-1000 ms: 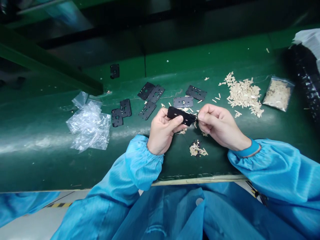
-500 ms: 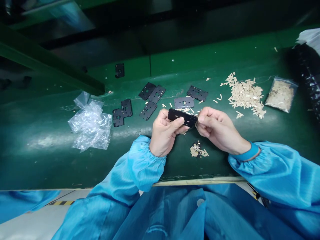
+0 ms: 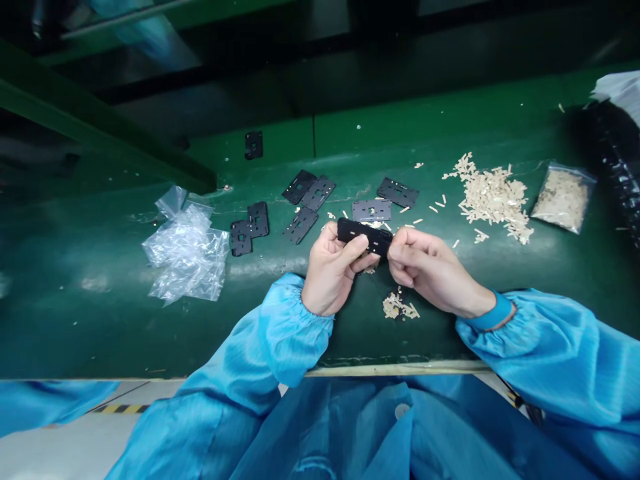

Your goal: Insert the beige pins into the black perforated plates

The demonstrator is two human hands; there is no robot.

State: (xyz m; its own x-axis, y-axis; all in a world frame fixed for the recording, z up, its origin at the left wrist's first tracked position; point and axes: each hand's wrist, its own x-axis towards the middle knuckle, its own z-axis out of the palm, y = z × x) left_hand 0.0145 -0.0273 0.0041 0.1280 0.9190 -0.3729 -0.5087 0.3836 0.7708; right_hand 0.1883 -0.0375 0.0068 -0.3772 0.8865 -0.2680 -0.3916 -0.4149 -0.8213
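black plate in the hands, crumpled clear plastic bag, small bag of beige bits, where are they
Black plate (image 3: pixel 364 237): head view, middle of its face between the hands.
Crumpled clear plastic bag (image 3: pixel 186 255): head view, middle of the crumpled heap.
Small bag of beige bits (image 3: pixel 563 199): head view, middle of the bag.

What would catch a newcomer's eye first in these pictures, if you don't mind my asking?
The black perforated plate, held between the left hand and the right hand above the green work surface, stands out first. To its right lies a heap of beige strips beside a clear bag of similar pieces. To its left, a crumpled clear plastic bag lies near more black plates.
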